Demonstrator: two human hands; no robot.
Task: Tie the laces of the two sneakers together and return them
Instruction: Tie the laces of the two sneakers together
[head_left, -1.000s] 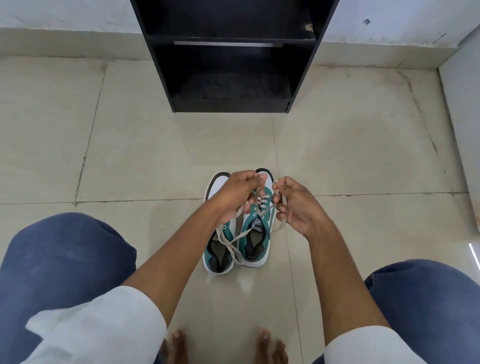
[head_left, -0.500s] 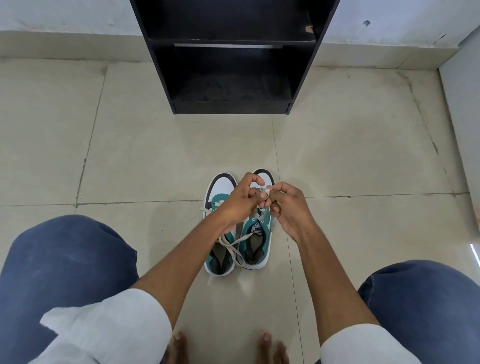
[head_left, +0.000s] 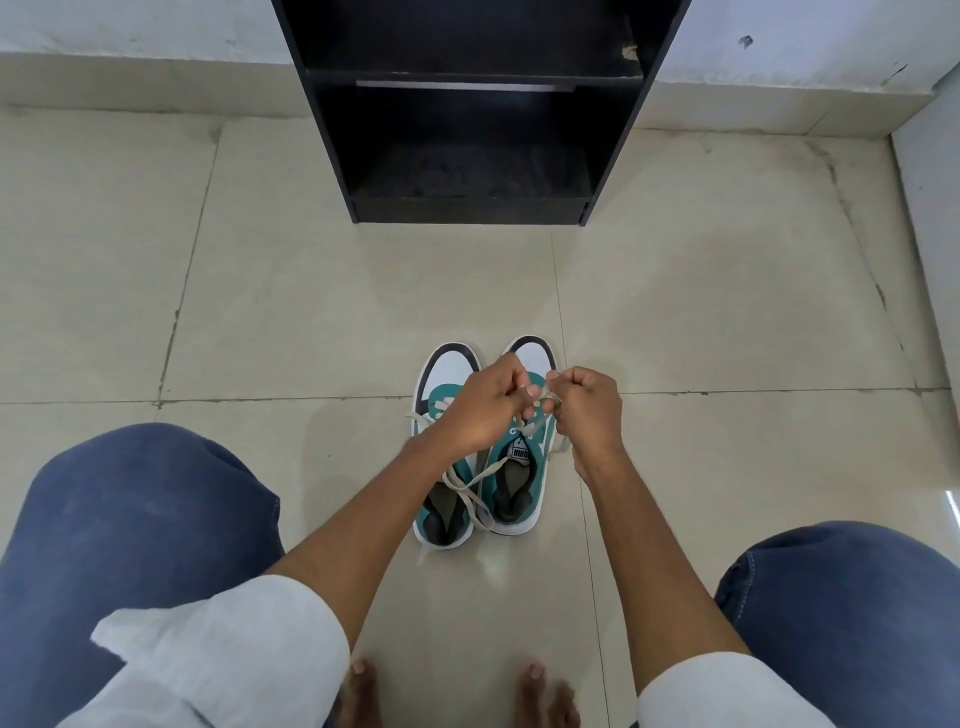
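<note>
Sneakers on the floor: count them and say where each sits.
2. The left sneaker and the right sneaker stand side by side on the tiles, before the black shelf, partly under both hands.

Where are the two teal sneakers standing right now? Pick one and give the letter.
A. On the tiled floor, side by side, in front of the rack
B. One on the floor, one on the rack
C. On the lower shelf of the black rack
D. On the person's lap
A: both teal sneakers stand side by side on the tiled floor, short of the black shoe rack, while the left hand and right hand pinch their laces.
</note>
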